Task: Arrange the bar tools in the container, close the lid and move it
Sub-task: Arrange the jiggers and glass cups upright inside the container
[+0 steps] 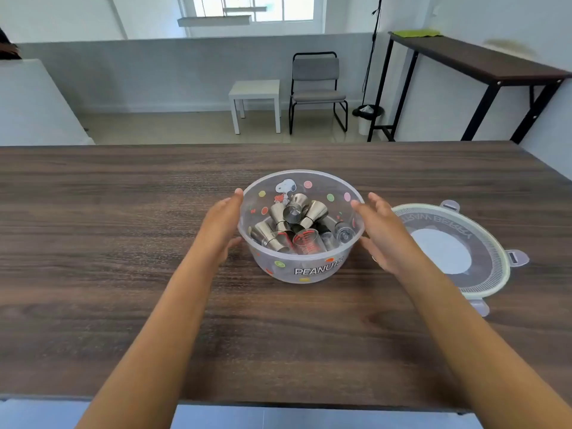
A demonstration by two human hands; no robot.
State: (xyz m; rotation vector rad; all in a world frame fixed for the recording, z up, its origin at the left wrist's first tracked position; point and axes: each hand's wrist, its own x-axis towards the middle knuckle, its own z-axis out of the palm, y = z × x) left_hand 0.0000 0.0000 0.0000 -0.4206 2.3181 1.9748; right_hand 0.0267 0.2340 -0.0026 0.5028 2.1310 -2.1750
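The clear plastic container (301,267) sits at the centre of the frame on the dark wood-grain table (108,212), printed with coloured dots, a cartoon dog and the word PEANUTS on its near wall. Inside it lies a loose heap of bar tools: steel jiggers (292,213) tilted against one another toward the back, and a small measuring glass (305,243) with red markings near the front. More clear pieces lie at the right of the heap, too jumbled to name.

My left hand (221,229) is at the container's left side, fingers spread, the fingertips touching or just beside the rim; I cannot tell which. My right hand (387,235) is at the right side, fingers apart, palm facing the wall and just off it. Neither hand is closed on anything.

The round lid (483,274) lies flat on the table just right of my right hand, at the right of the frame, with its clip tabs sticking out around the edge. The container is uncovered.

Beyond the table, in the upper middle, stand a small white side table (255,91) and a grey chair (317,88), with a dark console table (476,61) at the upper right.
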